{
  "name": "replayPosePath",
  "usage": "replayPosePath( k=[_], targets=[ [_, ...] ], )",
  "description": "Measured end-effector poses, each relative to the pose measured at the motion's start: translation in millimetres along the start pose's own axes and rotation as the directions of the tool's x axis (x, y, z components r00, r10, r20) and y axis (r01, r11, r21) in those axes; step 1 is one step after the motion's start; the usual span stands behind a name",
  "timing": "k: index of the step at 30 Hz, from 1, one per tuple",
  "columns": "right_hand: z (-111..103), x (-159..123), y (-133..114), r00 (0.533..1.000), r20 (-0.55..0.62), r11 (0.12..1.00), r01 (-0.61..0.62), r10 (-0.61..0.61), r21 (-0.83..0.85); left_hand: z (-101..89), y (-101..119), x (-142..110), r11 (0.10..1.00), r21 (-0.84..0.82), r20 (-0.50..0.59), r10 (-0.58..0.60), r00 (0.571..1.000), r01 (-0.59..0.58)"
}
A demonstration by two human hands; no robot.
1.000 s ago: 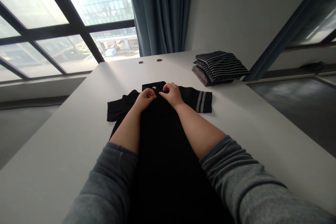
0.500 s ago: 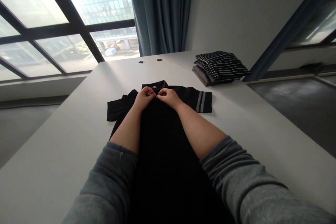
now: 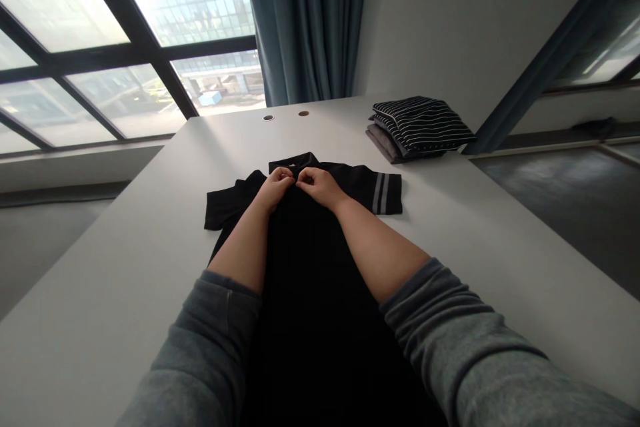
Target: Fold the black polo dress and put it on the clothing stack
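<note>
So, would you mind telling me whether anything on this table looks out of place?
Nothing stands out: the black shirt lies flat with both sleeves spread, and the folded striped clothes sit in a tidy stack beyond it.

Two bare hands are held close together near the centre of the frame, the left hand [image 3: 274, 188] and the right hand [image 3: 320, 187] just beside each other. The fingers [image 3: 306, 178] are curled inward and drawn into a pinch, with the backs of the hands turned upward. Both wrists are slightly bent. The left forearm [image 3: 245, 250] and right forearm [image 3: 380, 247] are angled inward from the lower corners. They are left bare below the grey left sleeve [image 3: 200, 353] and grey right sleeve [image 3: 475, 347].
</note>
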State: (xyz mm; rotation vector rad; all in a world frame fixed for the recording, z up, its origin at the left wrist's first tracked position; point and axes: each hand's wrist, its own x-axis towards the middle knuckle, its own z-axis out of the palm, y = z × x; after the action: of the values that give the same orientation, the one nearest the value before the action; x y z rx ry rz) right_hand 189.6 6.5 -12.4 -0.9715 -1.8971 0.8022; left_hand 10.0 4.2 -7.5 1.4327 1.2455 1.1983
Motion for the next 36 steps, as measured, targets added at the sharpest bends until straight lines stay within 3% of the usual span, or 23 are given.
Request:
replayPosePath(
  k=[3, 7, 9, 13, 16, 19, 22, 27, 31, 36],
  targets=[
    [0, 2, 5, 1.000, -0.024, 1.000, -0.012, 0.013, 0.027, -0.9, 2, -1, 0.996, 0.091, 0.005, -0.001, 1.000, 0.000],
    [-1, 7, 19, 0.964, -0.256, 0.997, -0.073, 0.067, -0.012, -1.6, 3, -3, 0.991, 0.125, 0.065, 0.030, 0.997, -0.038],
    [-3, 8, 23, 0.955, -0.295, 0.996, -0.060, 0.038, -0.068, -2.6, 4, -3, 0.983, 0.164, 0.078, 0.064, 0.995, -0.077],
    [-8, 8, 22, 0.963, -0.264, 0.985, 0.014, -0.060, -0.174, -5.9, 4, -4, 0.936, 0.307, 0.164, 0.127, 0.978, -0.173],
    [-10, 9, 20, 0.983, -0.173, 0.975, 0.013, -0.053, -0.223, -6.2, 6, -6, 0.902, 0.378, 0.212, 0.134, 0.968, -0.208],
    [-11, 9, 18, 0.991, -0.132, 0.970, -0.034, 0.002, -0.242, -3.8, 7, -7, 0.891, 0.418, 0.120, 0.137, 0.983, -0.175],
    [-11, 7, 15, 0.989, -0.143, 0.976, 0.001, -0.032, -0.217, -1.4, 6, -5, 0.846, 0.509, -0.003, 0.187, 0.982, -0.160],
    [-11, 5, 7, 0.990, -0.114, 0.978, 0.054, -0.078, -0.201, -2.1, 2, -1, 0.723, 0.653, 0.054, 0.254, 0.966, -0.227],
    [-12, 6, 4, 0.986, -0.108, 0.955, 0.092, -0.127, -0.282, -5.2, 2, 0, 0.678, 0.668, 0.010, 0.403, 0.915, -0.306],
    [-11, 5, 1, 0.979, -0.129, 0.920, 0.099, -0.159, -0.380, -3.7, 8, -2, 0.745, 0.606, 0.008, 0.345, 0.939, -0.279]
  ],
)
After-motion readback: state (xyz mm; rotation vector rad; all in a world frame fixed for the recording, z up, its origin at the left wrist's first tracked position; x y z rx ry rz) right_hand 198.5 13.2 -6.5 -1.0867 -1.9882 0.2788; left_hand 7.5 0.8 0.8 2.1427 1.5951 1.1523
